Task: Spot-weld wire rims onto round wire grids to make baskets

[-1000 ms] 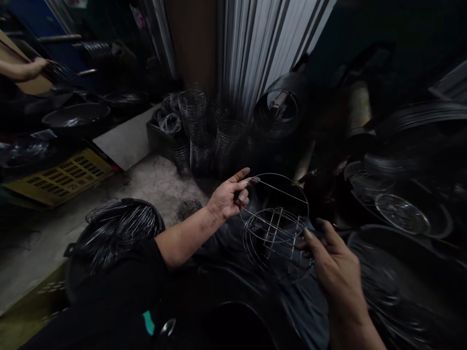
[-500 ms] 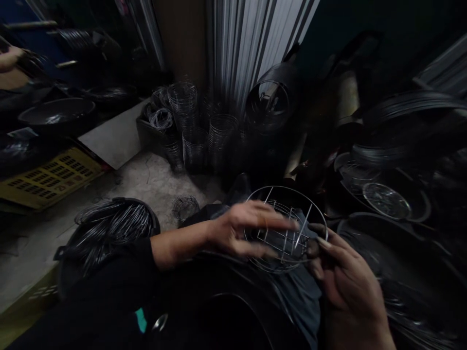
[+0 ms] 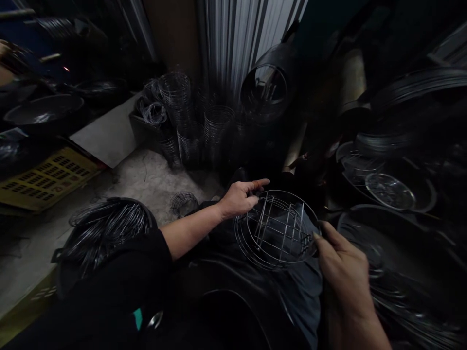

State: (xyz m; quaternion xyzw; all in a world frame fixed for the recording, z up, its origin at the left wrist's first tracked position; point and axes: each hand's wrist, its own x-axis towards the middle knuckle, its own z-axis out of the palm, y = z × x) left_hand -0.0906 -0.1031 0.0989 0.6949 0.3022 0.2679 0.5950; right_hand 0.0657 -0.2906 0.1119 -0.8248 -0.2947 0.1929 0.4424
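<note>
A round wire basket (image 3: 282,233) of thin shiny wire, with crossing bars, rests over my lap. My right hand (image 3: 339,253) grips its right rim between thumb and fingers. At the basket's upper left rim is my left hand (image 3: 239,198), index finger stretched out to the right with an orange band round it. The thumb of that hand lies close to the rim; its other fingers are partly hidden, and I cannot make out whether they hold the wire.
A tub of bent wires (image 3: 109,233) stands at the left, near a yellow crate (image 3: 54,172). Stacked wire baskets (image 3: 189,141) stand ahead. Dark basins (image 3: 397,243) with wire parts are at the right. A small wire piece (image 3: 183,204) lies on the floor. Part of another person's hand shows far left.
My left hand has moved from over the basket to its upper left rim, its index finger now pointing out. The basket shows more face-on, and my right hand remains at its right rim.
</note>
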